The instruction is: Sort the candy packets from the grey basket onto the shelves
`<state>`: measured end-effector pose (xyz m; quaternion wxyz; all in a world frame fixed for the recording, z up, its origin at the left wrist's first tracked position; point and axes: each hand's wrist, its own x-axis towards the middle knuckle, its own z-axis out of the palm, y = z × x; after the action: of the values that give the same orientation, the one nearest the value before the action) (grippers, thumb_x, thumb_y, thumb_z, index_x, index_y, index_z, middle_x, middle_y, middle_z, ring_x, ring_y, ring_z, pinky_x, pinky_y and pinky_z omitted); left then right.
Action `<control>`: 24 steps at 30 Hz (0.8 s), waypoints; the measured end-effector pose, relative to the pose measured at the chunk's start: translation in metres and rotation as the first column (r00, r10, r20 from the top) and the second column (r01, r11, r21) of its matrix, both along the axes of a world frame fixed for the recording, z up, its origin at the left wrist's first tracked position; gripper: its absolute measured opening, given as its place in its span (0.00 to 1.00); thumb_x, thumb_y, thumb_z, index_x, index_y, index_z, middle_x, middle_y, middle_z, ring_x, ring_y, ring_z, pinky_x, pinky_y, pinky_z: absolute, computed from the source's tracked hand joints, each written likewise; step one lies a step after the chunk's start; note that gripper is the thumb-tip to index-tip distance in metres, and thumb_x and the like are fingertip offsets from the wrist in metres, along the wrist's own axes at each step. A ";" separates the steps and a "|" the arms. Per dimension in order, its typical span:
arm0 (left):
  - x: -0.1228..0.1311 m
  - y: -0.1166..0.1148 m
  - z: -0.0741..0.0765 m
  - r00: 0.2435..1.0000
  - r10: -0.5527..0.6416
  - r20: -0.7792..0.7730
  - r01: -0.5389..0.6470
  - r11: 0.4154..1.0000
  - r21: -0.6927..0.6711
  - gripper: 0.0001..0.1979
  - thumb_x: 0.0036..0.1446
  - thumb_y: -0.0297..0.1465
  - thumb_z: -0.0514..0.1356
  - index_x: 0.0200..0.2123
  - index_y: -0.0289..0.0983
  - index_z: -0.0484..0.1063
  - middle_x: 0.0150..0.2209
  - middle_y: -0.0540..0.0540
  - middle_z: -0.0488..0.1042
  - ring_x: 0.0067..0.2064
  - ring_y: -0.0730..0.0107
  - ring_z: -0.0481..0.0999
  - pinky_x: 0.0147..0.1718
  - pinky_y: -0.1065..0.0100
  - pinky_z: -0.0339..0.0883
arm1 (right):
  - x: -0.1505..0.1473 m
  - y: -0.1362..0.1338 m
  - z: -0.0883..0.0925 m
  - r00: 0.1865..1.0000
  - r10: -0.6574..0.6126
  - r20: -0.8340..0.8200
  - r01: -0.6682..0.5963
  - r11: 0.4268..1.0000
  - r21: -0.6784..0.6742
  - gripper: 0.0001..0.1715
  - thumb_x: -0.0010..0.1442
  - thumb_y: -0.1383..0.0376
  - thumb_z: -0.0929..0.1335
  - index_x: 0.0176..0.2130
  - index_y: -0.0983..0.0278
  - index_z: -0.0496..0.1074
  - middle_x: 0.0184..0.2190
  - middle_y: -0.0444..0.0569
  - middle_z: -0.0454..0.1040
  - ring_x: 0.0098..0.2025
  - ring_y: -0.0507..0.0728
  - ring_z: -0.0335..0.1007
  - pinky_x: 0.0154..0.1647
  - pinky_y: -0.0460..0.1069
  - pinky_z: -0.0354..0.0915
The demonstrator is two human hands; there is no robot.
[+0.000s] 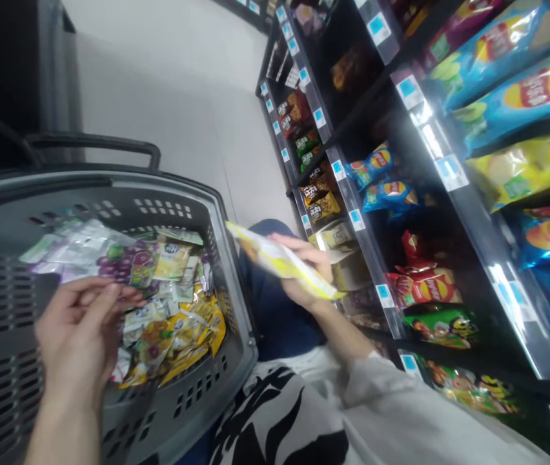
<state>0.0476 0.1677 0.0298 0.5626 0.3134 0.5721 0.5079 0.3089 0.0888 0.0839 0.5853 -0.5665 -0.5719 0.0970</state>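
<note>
My right hand [304, 268] grips a yellow and white snack packet [279, 261], held tilted between the basket and the shelves and slightly blurred. Over the grey shopping basket [217, 213], my left hand [81, 323] has its fingers curled together, thumb against the forefinger. Its fingertips are at the lower edge of a purple grape packet [127, 261]; whether they pinch anything is hidden. Beneath lie several small packets, among them a pale yellow packet [173, 258] and shiny yellow-orange packets [197, 326].
Black shelves with price tags [384, 296] rise on the right, stocked with blue chip bags [531, 90], a yellow chip bag [531, 161] and a red chip bag [425, 287]. The basket's black handle [95, 141] sits at its far rim. Pale floor [173, 77] stretches ahead.
</note>
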 end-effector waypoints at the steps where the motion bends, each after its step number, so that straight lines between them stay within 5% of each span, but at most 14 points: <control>1: 0.002 0.000 0.000 1.000 -0.020 0.006 0.020 1.000 -0.023 0.17 0.30 0.31 0.70 0.28 0.38 0.72 0.20 0.56 0.73 0.24 0.74 0.74 0.25 0.73 0.74 | 0.003 -0.012 -0.005 0.989 -0.129 -0.074 0.127 0.991 -0.033 0.18 0.56 0.55 0.75 0.38 0.59 0.67 0.43 0.51 0.81 0.47 0.60 0.80 0.51 0.58 0.76; 3: 0.004 -0.002 -0.001 0.998 -0.054 0.016 0.055 0.997 -0.046 0.17 0.30 0.31 0.70 0.29 0.38 0.72 0.21 0.56 0.73 0.25 0.74 0.75 0.26 0.74 0.73 | 0.013 -0.024 -0.011 0.897 -0.381 -0.223 0.363 0.924 -0.119 0.22 0.52 0.57 0.78 0.40 0.61 0.69 0.39 0.52 0.81 0.45 0.60 0.80 0.51 0.57 0.76; 5: 0.003 -0.005 -0.005 0.996 -0.088 0.020 0.089 0.995 -0.038 0.18 0.32 0.32 0.71 0.31 0.37 0.73 0.22 0.56 0.74 0.26 0.73 0.76 0.27 0.73 0.74 | 0.026 -0.023 -0.013 0.795 -0.499 -0.345 0.454 0.867 -0.206 0.26 0.50 0.57 0.78 0.43 0.64 0.70 0.41 0.53 0.81 0.43 0.59 0.80 0.49 0.55 0.77; 12: -0.005 -0.010 -0.014 0.968 -0.249 0.038 0.250 0.968 -0.005 0.18 0.43 0.36 0.72 0.37 0.37 0.74 0.27 0.53 0.78 0.30 0.71 0.79 0.36 0.69 0.75 | 0.063 -0.017 -0.027 0.687 -0.498 -0.529 0.398 0.867 -0.300 0.33 0.46 0.57 0.79 0.49 0.63 0.69 0.44 0.52 0.79 0.43 0.56 0.79 0.39 0.48 0.76; 16: -0.010 -0.008 -0.007 0.976 -0.215 0.016 0.214 0.976 0.042 0.18 0.45 0.40 0.71 0.37 0.36 0.74 0.27 0.52 0.77 0.29 0.71 0.77 0.34 0.68 0.73 | 0.064 -0.022 -0.024 0.619 -0.525 -0.584 0.335 0.849 -0.409 0.34 0.43 0.55 0.80 0.47 0.63 0.71 0.46 0.54 0.79 0.43 0.57 0.79 0.39 0.49 0.76; 18: -0.009 -0.012 0.002 0.969 -0.244 0.027 0.243 0.969 0.031 0.19 0.48 0.42 0.70 0.37 0.36 0.72 0.29 0.51 0.78 0.31 0.71 0.77 0.35 0.68 0.73 | 0.058 -0.023 -0.015 0.640 -0.538 -0.548 0.336 0.838 -0.430 0.36 0.42 0.53 0.80 0.47 0.63 0.72 0.48 0.55 0.79 0.45 0.60 0.79 0.45 0.54 0.77; 22: -0.004 -0.008 0.004 0.960 -0.236 0.149 0.221 0.969 0.108 0.20 0.49 0.48 0.66 0.34 0.37 0.71 0.28 0.50 0.76 0.30 0.70 0.75 0.31 0.69 0.70 | 0.043 0.000 0.008 0.807 -0.499 -0.316 0.444 0.866 -0.232 0.34 0.43 0.51 0.80 0.48 0.60 0.76 0.52 0.53 0.78 0.56 0.68 0.75 0.63 0.69 0.66; 24: -0.007 0.002 -0.005 0.958 -0.199 0.206 0.173 0.975 0.137 0.22 0.49 0.49 0.66 0.36 0.37 0.71 0.29 0.49 0.76 0.30 0.71 0.75 0.30 0.70 0.69 | 0.028 0.023 0.020 0.920 -0.328 -0.216 0.286 0.936 -0.203 0.33 0.44 0.52 0.80 0.50 0.51 0.77 0.58 0.53 0.74 0.61 0.69 0.70 0.67 0.65 0.62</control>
<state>0.0408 0.1693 0.0253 0.6481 0.3407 0.4438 0.5166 0.3368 0.1122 0.1041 0.6101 -0.6799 -0.3883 0.1212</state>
